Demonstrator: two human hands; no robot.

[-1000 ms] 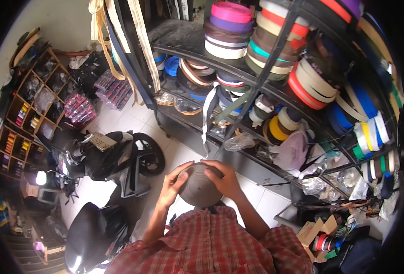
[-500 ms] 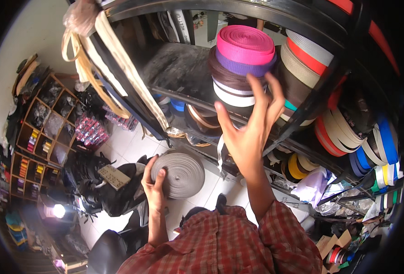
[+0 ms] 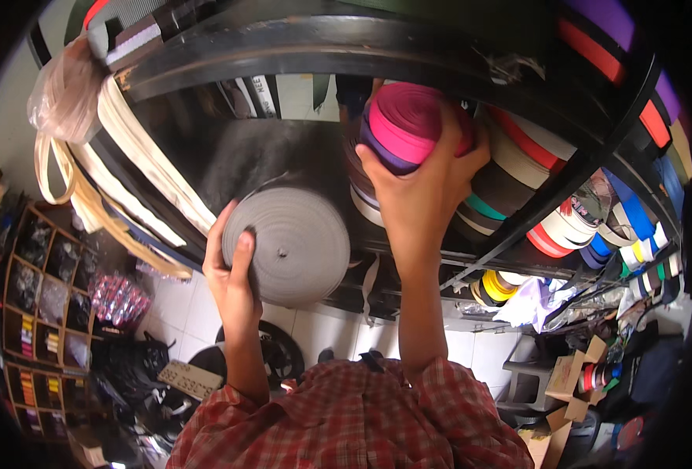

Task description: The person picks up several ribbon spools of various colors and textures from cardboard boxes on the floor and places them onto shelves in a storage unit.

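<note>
1. The gray roll is lying to the right of the left hand, its broad coiled face turning up toward the wearer, and it is sitting left of and nearer the body than the pink roll.
2. The left hand is gripping the gray roll at its left edge, thumb pressing on the face and fingers reaching around the rim; it is the nearer hand to that roll.
3. The right hand is curling over the pink roll, thumb on the left and fingers wrapping the right side. Its thumb is also lying against the purple roll beneath; whether both are being held, one cannot tell.
4. The pink roll is topping a stack on the black shelf, while the gray roll is overlapping the shelf's front edge in view; whether it is touching there is unclear.
5. Compared with half a second ago, the right hand is now closing around the pink roll rather than spreading beside the stack, and the gray roll is appearing closer to the shelf.
</note>
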